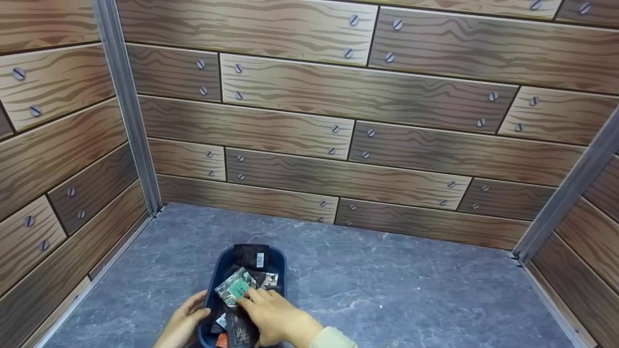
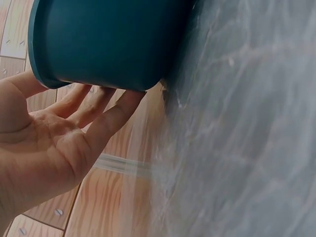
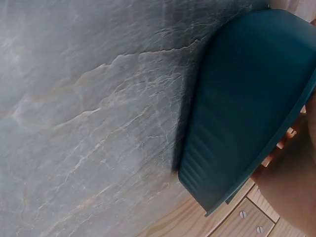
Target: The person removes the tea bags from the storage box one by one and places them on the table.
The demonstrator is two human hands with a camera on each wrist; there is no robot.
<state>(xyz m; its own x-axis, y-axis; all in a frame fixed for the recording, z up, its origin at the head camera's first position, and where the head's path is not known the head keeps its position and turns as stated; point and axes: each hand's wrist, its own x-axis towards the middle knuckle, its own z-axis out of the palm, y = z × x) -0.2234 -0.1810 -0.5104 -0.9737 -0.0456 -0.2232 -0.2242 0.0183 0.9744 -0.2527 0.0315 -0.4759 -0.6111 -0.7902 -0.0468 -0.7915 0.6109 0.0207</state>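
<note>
A dark blue plastic bin (image 1: 283,270) with rounded corners stands on the floor, filled with small packets. At its near left side my left hand (image 1: 183,319) holds the wall, thumb at the rim and fingers against the outside. In the left wrist view those fingers (image 2: 116,116) reach along the bin's side (image 2: 108,44). Over the bin, my right hand (image 1: 275,314) pinches the corner of a silver-patterned packet with a green label (image 1: 237,288). Below that packet lies a black pouch with pale print (image 1: 239,328), partly covered by the hand. The right wrist view shows the bin's outer wall (image 3: 237,98), with the fingertips hidden.
A black packet with a white barcode label (image 1: 251,256) leans at the bin's far end. An orange-red packet (image 1: 222,340) shows near the front. Grey marbled floor (image 1: 411,290) surrounds the bin, bounded by wood-patterned walls (image 1: 290,130) with metal corner posts (image 1: 130,106).
</note>
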